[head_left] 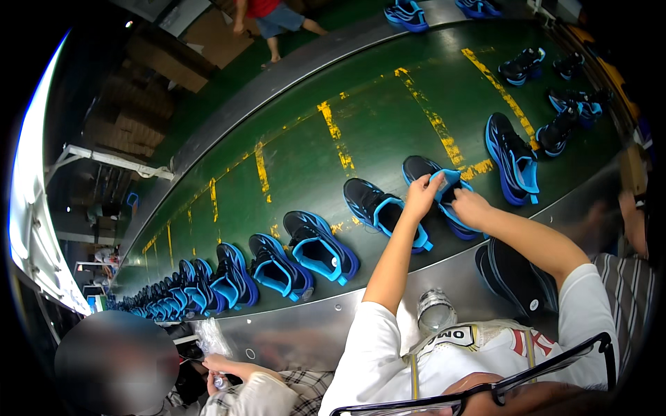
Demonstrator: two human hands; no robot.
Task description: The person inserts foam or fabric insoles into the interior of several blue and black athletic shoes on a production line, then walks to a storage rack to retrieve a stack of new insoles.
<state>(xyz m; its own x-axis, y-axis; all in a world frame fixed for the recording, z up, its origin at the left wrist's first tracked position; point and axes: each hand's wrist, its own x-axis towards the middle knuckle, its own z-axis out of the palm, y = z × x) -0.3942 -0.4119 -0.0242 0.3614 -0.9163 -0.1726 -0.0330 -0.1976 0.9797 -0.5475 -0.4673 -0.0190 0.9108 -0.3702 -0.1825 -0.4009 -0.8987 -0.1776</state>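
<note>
A black and blue sneaker [420, 168] lies on the green belt, its toe pointing away from me. My left hand [419, 200] is closed, thumb and fingers pinching a light blue flap at the sneaker's opening, which looks like its tongue. At the heel side, my right hand [470, 209] has its fingers bent into the opening; its fingertips are partly hidden there. Just left of my left forearm sits another sneaker [362, 195] of the same kind. To the right of my hands stands a further sneaker [510, 139], touched by neither hand.
Yellow marks divide the green belt [374, 104]. Along its near metal edge [326, 305] runs a long row of sneakers. Black soles [503, 277] and a clear plastic container [436, 310] are close to me. A co-worker's hand [218, 364] is at lower left; another person [274, 21] is beyond the belt.
</note>
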